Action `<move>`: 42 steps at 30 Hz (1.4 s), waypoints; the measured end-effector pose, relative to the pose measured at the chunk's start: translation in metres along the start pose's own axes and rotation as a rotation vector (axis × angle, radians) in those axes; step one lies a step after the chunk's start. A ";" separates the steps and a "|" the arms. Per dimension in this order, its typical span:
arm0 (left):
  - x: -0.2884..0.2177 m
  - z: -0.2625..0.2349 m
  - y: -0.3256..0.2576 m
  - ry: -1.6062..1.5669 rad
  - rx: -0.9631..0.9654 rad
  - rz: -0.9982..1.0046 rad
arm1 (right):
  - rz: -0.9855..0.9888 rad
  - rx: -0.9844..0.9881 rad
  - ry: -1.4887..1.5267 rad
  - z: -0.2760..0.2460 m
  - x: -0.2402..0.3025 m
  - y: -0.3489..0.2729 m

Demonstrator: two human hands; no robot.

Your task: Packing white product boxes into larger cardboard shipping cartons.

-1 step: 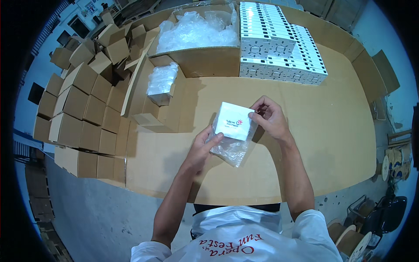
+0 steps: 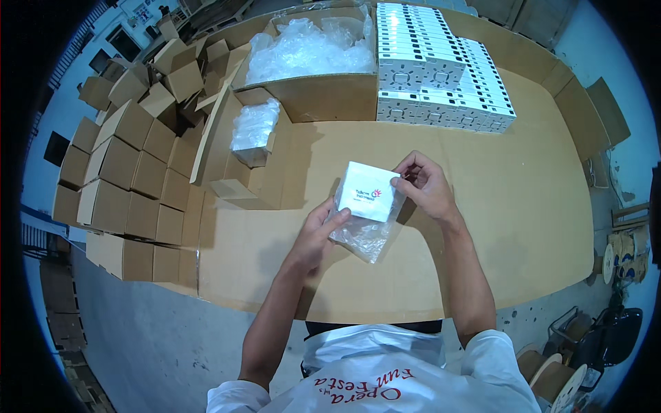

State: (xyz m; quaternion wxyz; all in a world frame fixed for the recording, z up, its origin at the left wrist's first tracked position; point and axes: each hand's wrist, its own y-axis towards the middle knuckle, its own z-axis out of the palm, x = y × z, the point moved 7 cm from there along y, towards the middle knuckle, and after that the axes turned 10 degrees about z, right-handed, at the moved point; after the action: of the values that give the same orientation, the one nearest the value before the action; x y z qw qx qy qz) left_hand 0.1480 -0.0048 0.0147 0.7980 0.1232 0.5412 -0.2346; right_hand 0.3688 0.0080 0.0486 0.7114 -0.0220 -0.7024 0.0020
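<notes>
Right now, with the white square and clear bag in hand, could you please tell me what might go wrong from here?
The clear bag, which looks thin, might snag or tear on a corner of the white square. The square could also slip, as the right hand holds it near one corner and the left hand at its lower left.

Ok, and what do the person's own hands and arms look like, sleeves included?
The left hand and right hand are bare, with no gloves, and no watch or wristband shows. The left forearm and right forearm are uncovered too. The left sleeve and right sleeve are short and white, matching the white shirt with red lettering across it.
</notes>
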 end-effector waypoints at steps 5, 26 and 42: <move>-0.003 0.006 0.009 -0.233 0.127 -0.153 | 0.066 0.064 -0.079 -0.004 0.001 -0.003; -0.005 0.003 0.044 0.080 -0.115 0.152 | 0.361 0.047 0.102 0.017 -0.019 -0.010; -0.023 0.007 0.040 0.095 -0.131 0.130 | 0.173 -0.061 0.093 0.015 -0.001 -0.013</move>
State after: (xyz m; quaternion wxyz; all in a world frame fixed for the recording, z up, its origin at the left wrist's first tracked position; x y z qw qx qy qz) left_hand 0.1664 0.0318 0.0363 0.7915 0.1168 0.5833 -0.1404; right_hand 0.3535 -0.0043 0.0483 0.7393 -0.1045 -0.6639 0.0411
